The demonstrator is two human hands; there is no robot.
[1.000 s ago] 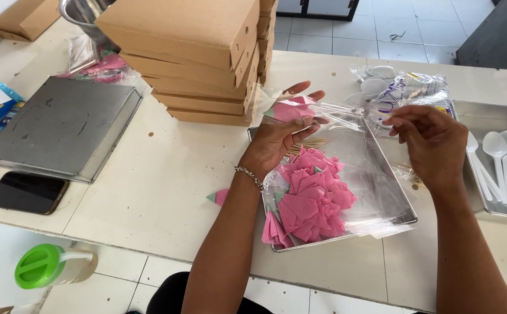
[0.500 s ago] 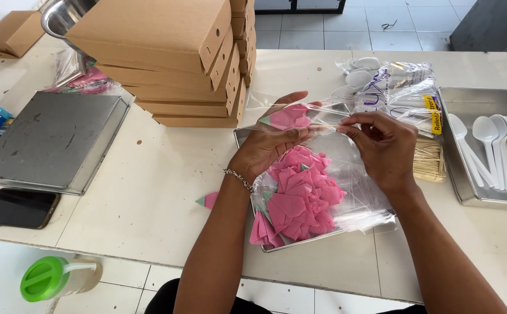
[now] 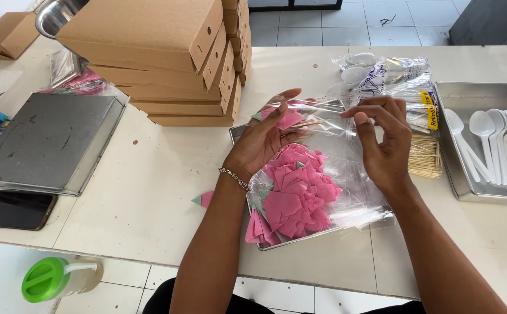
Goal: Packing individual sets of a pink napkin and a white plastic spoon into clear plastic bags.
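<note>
Right now I have the left hand [image 3: 262, 142] cupping a clear plastic sleeve [image 3: 314, 119] with a folded pink napkin [image 3: 287, 118], above the metal tray [image 3: 237, 135] on the counter [image 3: 149, 186]. My right hand [image 3: 384, 139] pinches the sleeve's open edge; next I'd judge careful spreading is needed.

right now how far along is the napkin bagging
Done: no finished packs show. In hand: left hand and right hand hold a clear bag with a pink napkin and toothpick. Left: a big napkin pile, toothpick heap, spoons.
</note>
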